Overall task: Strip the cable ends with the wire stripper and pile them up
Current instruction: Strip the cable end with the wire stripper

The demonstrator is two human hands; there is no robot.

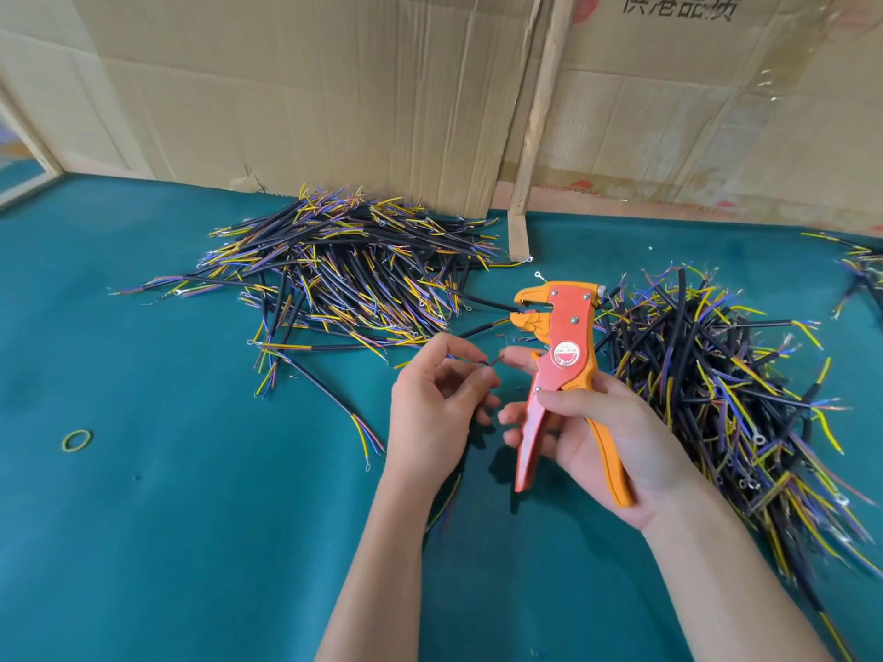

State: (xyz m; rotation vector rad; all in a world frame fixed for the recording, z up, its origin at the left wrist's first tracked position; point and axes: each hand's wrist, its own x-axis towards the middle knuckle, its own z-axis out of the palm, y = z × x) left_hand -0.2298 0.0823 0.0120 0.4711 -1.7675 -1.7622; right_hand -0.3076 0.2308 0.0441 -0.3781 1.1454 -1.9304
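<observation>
- A person's right hand (pixel 602 437) grips the handles of an orange-and-red wire stripper (pixel 561 375), fingers curled round them, the tool upright with its head pointing away and to the left, above a teal cloth-covered table (pixel 191 542).
- Just beside it, the left hand (pixel 437 403) pinches a thin cable end (pixel 478 361) between thumb and fingertips; the rest of that cable (pixel 446 501) trails under the wrist toward the viewer, and the pinched end sits close to the right hand's fingertips, below the stripper's head.
- To the right of the tool, a loose heap of black cables (pixel 716 389) with yellow, blue and purple cores lies on the cloth, running down toward the right forearm.
- A yellow-green rubber band (pixel 77 440) lies alone on the cloth, well to the left.
- Farther back and left of the stripper's head, a wider pile of cables (pixel 344 274) is spread flat, with a few strays nearer the hands.
- A few more cables (pixel 860 265) show at the far right edge.
- Behind everything, sheets of corrugated cardboard (pixel 310 97) stand upright along the table's back edge, one printed with characters.
</observation>
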